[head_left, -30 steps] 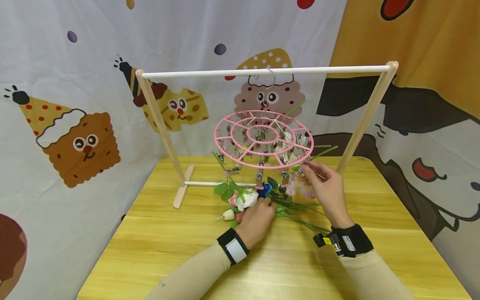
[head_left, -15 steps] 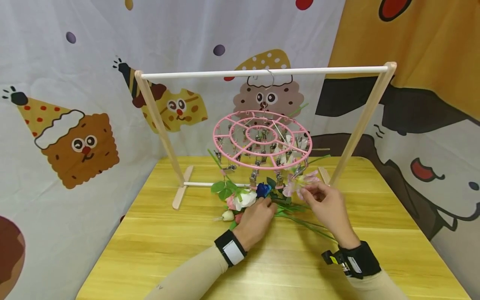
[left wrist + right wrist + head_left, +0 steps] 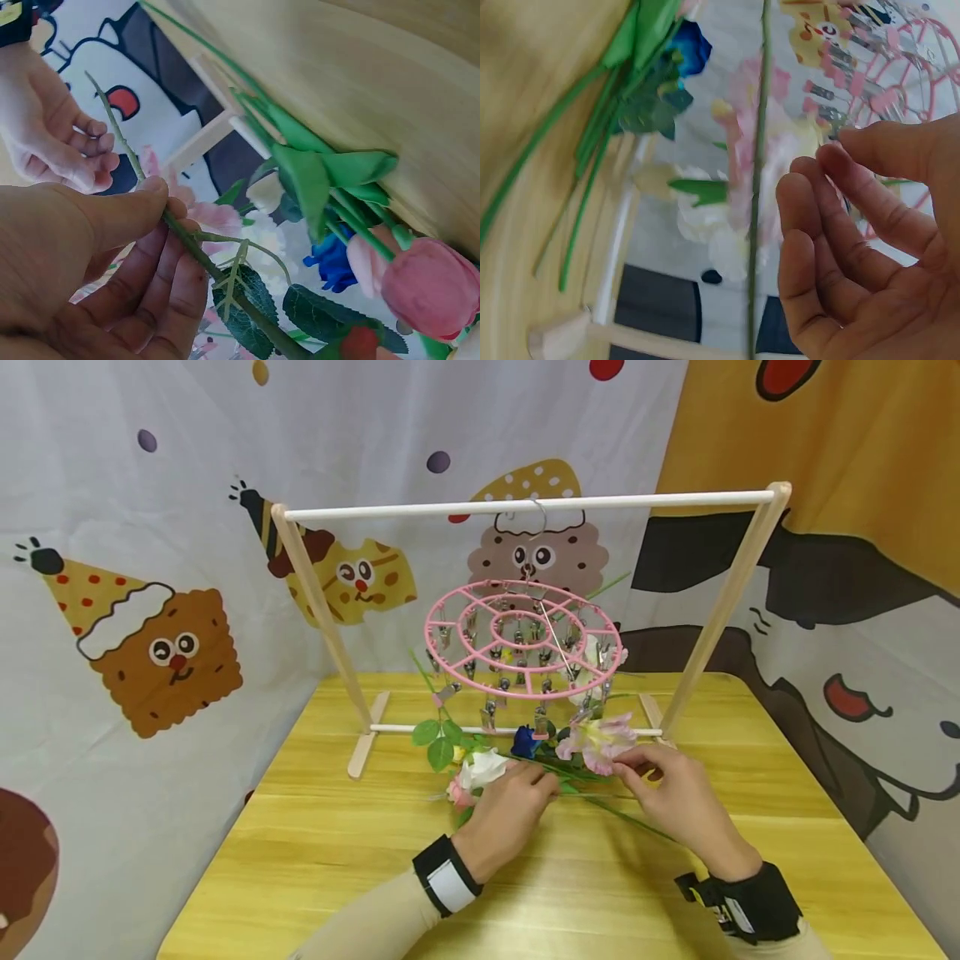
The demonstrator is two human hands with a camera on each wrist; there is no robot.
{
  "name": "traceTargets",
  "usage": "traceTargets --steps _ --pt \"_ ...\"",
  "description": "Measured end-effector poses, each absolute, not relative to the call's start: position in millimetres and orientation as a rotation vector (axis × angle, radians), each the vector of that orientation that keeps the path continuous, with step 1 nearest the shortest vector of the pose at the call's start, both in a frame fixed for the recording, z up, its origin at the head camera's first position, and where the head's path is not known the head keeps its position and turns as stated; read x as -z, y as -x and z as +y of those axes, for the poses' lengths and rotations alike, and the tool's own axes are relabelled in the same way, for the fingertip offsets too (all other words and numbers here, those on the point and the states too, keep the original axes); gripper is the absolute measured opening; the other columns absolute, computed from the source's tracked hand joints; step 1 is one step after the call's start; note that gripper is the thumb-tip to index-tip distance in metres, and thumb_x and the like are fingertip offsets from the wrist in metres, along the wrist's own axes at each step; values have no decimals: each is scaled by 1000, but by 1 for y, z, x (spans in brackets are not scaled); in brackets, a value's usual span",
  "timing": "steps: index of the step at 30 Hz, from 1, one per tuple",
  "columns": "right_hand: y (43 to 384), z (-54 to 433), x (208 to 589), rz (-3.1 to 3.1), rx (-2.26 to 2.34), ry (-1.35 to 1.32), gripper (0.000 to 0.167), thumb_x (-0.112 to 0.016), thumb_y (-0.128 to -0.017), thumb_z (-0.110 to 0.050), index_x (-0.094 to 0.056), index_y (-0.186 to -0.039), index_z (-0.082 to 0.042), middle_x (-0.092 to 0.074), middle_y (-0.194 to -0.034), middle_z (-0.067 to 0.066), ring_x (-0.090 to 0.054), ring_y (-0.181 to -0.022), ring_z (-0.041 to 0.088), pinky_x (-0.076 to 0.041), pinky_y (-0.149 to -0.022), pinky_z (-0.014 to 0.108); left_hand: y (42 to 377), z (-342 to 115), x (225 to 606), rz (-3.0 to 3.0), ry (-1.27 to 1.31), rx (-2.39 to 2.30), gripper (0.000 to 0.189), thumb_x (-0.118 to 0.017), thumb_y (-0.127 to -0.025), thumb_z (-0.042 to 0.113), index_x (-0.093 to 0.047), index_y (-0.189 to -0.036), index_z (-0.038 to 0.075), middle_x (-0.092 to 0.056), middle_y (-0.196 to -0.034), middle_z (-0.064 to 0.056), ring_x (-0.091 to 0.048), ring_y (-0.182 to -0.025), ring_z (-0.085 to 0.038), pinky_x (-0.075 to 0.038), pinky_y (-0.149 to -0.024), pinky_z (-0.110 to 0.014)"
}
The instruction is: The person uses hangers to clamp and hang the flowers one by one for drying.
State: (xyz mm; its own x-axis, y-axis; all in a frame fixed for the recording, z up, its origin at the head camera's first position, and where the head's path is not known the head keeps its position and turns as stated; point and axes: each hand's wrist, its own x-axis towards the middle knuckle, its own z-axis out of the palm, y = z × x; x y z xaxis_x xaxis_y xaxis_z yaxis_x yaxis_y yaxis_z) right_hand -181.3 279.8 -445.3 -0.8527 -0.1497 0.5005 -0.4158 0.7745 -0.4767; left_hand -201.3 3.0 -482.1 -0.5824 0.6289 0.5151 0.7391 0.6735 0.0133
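In the left wrist view my left hand (image 3: 112,255) pinches the thin green stem (image 3: 193,247) of a flower between thumb and fingers. Dark leaves branch from this stem, and a partly cropped red bloom (image 3: 358,345) shows at its lower end. My right hand (image 3: 678,797) is beside a pink flower (image 3: 597,742) that hangs from the pink round clip hanger (image 3: 528,696). Its fingers are loosely curled, and nothing shows between them in the right wrist view. A stem (image 3: 757,165) crosses in front of those fingertips.
A wooden stand with a white rod (image 3: 420,509) carries the hanger with its many metal clips. Flowers lie on the table (image 3: 315,852) below: a white one (image 3: 482,768), a blue rose (image 3: 527,742) and a pink tulip (image 3: 431,289). White flowers hang at the hanger's right.
My right hand has come down from a clip at the hanger's right edge, past the pink flower, and away from the hanger. The hanger has turned. My left hand has shifted slightly, lifting a stem.
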Motion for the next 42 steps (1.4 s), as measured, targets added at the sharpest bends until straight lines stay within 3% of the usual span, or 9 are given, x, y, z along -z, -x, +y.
traceTargets --steps 4,9,15,18,24,28,32,38,42 --pt "177 288 437 -2465 -740 -413 13 -95 -98 -6 -89 -105 -16 -85 -97 -5 -75 -82 13 -65 -76 30 196 -1 477 -2381 1038 409 7 -80 -112 23 -85 -108 20 -80 -102 5 -79 -100 -12 -68 -83 -19" --pt "171 296 428 -2341 -698 -404 17 -97 -93 -2 -88 -103 -12 -84 -93 -1 -75 -81 14 -54 -77 7 191 -10 471 -2375 1025 576 4 -84 -110 14 -86 -108 17 -82 -104 4 -79 -100 -12 -68 -89 -19" --pt "170 298 417 -2115 -842 -393 26 -94 -90 7 -90 -113 -5 -88 -96 12 -68 -90 -12 -51 -87 0 184 -20 463 -2354 959 749 4 -86 -108 12 -83 -111 13 -81 -107 0 -78 -94 -12 -66 -81 -18" --pt "170 292 413 -2040 -973 -388 38 -90 -94 10 -85 -130 -1 -87 -97 2 -67 -91 -19 -53 -89 0 183 -25 461 -2328 932 838 7 -86 -108 11 -81 -113 11 -81 -108 -2 -78 -92 -11 -65 -79 -17" --pt "170 272 412 -1904 -1202 -433 52 -79 -103 12 -67 -153 8 -83 -103 -12 -76 -87 -8 -61 -89 5 185 -32 458 -2250 913 957 8 -84 -109 9 -79 -115 10 -80 -107 -2 -77 -93 -11 -66 -80 -19" --pt "170 252 416 -1789 -1292 -491 33 -69 -105 18 -74 -137 13 -83 -104 -12 -78 -85 1 -63 -82 8 185 -34 455 -2142 915 1028 11 -85 -107 6 -78 -114 8 -79 -104 -4 -77 -91 -12 -65 -79 -18" --pt "167 230 423 -1780 -1343 -564 23 -61 -109 19 -81 -117 10 -86 -102 5 -79 -86 6 -65 -79 11 184 -36 451 -2070 904 1067 14 -86 -106 5 -77 -116 8 -79 -105 -4 -77 -89 -12 -63 -77 -15" --pt "170 198 430 -2016 -1271 -646 27 -70 -110 12 -86 -123 -4 -88 -110 14 -82 -95 9 -65 -83 12 182 -41 444 -2023 840 1127 15 -87 -105 3 -77 -116 7 -81 -108 -5 -79 -91 -15 -67 -80 -19" --pt "176 177 432 -2160 -1152 -639 25 -76 -111 1 -87 -132 -8 -88 -120 12 -73 -84 9 -56 -69 17 181 -46 443 -2007 803 1148 19 -87 -103 -2 -76 -116 6 -80 -107 -6 -80 -90 -17 -68 -80 -20"
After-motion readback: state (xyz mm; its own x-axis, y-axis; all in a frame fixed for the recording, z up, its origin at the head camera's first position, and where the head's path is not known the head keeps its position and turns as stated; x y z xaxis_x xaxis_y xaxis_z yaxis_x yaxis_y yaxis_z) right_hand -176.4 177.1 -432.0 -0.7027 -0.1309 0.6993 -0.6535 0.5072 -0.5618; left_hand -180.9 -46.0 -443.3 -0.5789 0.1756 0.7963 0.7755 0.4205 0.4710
